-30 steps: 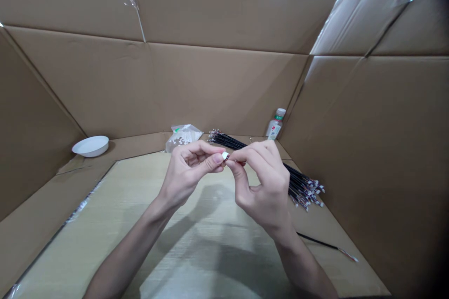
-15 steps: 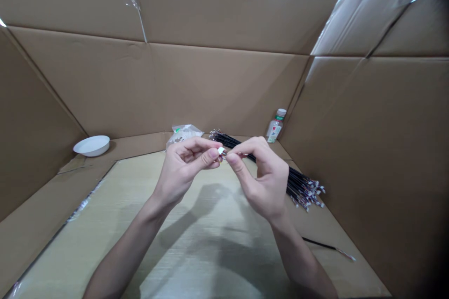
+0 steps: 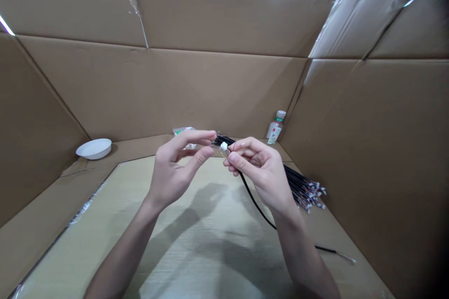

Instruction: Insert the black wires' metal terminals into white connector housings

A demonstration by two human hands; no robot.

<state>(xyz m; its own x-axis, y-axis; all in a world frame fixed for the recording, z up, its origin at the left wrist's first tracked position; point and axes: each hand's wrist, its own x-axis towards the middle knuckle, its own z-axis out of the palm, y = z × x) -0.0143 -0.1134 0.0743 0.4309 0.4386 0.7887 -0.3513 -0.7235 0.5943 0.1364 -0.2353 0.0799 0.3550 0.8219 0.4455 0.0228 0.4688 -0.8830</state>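
Observation:
Between thumb and fingers, my right hand (image 3: 257, 168) pinches the wires of a black cable (image 3: 254, 203) near its end. A small white connector (image 3: 224, 146) with thin coloured wires sticks out to the left of those fingertips. The cable hangs below the hand, passes behind my right forearm, and its far end shows on the table at the right. My left hand (image 3: 178, 168) is just left of the connector, thumb and fingers apart, holding nothing. It does not touch the connector.
Behind my right hand lies a bundle of black cables (image 3: 303, 187) with white connectors. A clear bottle (image 3: 275, 128) stands in the back right corner. At the back left is a white bowl (image 3: 94, 149). A plastic bag (image 3: 182, 131) is partly behind my left hand. Cardboard walls (image 3: 220, 88) surround the table (image 3: 140, 196).
My left hand has let go of the white connector and moved slightly left, its fingers spreading. My right hand keeps hold of the cable, which now shows hanging below it.

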